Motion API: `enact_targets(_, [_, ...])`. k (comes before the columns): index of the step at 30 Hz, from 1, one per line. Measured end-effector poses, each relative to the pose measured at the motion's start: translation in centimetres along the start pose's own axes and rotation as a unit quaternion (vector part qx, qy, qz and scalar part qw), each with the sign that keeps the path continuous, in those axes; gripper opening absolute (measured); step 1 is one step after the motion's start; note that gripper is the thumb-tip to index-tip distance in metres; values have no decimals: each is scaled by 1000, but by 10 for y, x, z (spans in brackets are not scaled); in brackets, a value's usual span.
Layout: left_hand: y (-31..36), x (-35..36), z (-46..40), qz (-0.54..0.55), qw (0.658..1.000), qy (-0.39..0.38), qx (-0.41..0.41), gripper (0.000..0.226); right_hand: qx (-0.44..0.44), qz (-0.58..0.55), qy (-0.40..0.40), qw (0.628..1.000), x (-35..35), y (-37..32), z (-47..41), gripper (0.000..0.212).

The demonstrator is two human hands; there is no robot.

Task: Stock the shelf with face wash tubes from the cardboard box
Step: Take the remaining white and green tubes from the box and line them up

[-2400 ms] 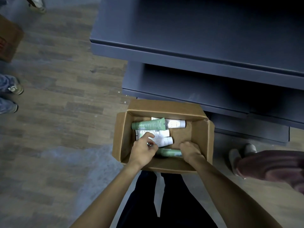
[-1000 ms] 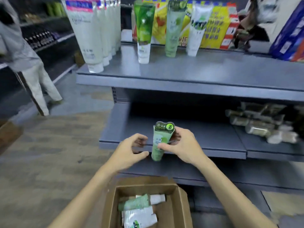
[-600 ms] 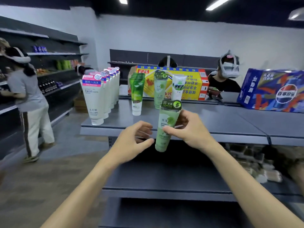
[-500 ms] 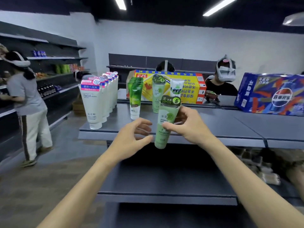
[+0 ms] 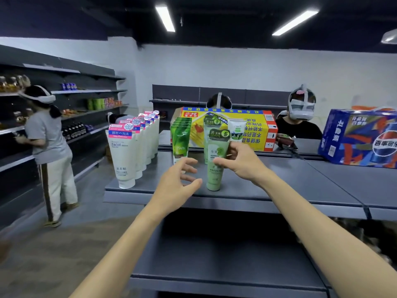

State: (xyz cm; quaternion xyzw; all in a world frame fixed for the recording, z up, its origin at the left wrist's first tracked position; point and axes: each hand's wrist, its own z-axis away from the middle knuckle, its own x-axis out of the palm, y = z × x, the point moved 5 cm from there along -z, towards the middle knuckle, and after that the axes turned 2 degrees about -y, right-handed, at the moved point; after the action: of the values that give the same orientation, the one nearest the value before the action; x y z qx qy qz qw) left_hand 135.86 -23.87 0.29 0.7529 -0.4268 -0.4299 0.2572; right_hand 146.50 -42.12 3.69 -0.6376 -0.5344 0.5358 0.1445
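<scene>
Grey steel runs under both your forearms: a lower shelf [image 5: 225,265] nearest you, and above it the top shelf [image 5: 279,190] where the work is. Your left hand [image 5: 176,186] hovers over that shelf's front edge, fingers loosely spread and holding nothing, just left of the pale green face wash tube [image 5: 216,162]. That tube stands cap-down close to the front edge, and your right hand [image 5: 242,164] holds it at mid-body, thumb across its front; the other fingers look to be behind it, though the tube hides them.

Further back along the shelf, a row of darker green tubes [image 5: 180,143] stands behind your left hand, and another pale green tube [image 5: 211,123] stands directly behind the one you hold, with a white tube [image 5: 237,130] just right of it. Toward the left edge a file of white Facial tubes [image 5: 126,155] with pink tops runs front to back.

At the rear lie a yellow carton [image 5: 257,134] and, to the far right, a blue Pepsi carton [image 5: 361,138]. Beyond them two people wear headsets, and a third person [image 5: 49,151] stands at the left wall shelving.
</scene>
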Motion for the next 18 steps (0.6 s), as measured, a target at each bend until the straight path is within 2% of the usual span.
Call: enact_targets(18, [-16, 21, -43, 3, 1000, -7, -4, 37, 10, 51, -1, 999, -4, 31, -75, 40])
